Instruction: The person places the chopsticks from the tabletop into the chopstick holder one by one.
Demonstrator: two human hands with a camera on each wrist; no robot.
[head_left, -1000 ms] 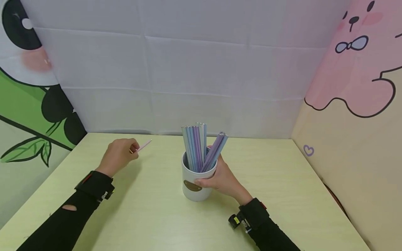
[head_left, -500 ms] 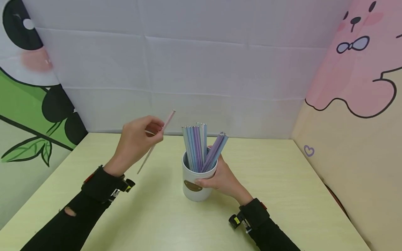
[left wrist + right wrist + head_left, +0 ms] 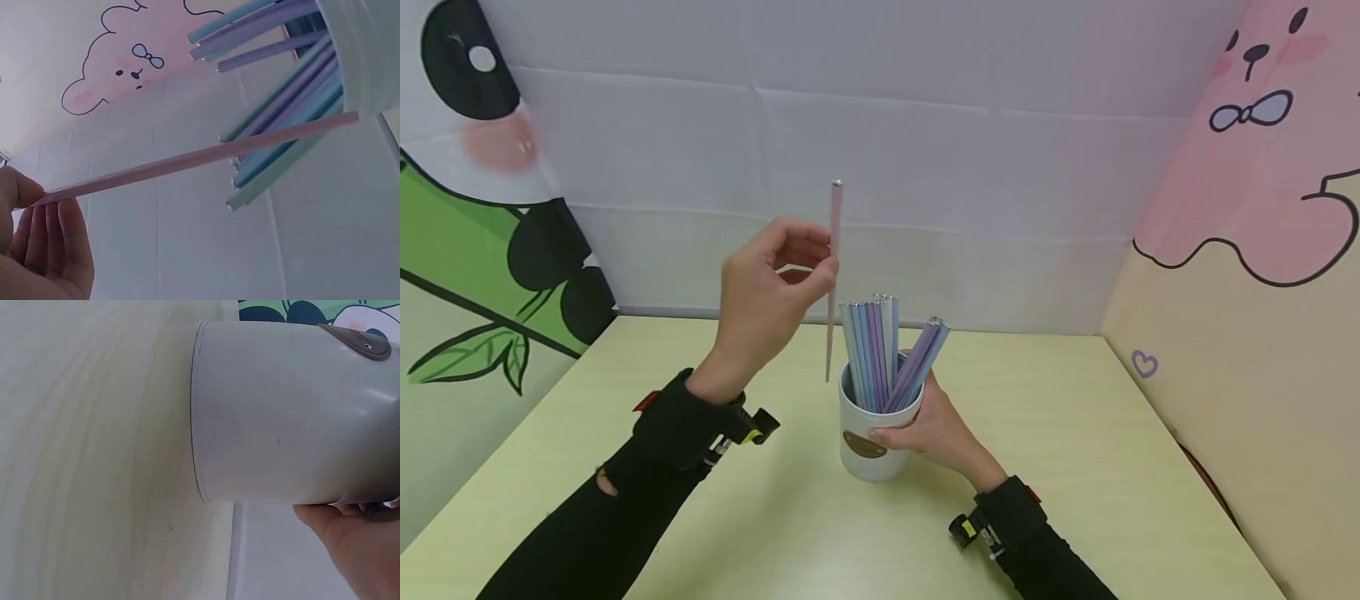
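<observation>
Her left hand pinches a pink pencil upright beside the white cup; the right hand wraps round that cup, fingers curled.

Bright even light, soft shadows, wide-angle edge bending, close wrist views soft

Pale green table, white creased backdrop at the far side, panda and bamboo panel on the left, pink bear panel with small purple heart on the right.
</observation>
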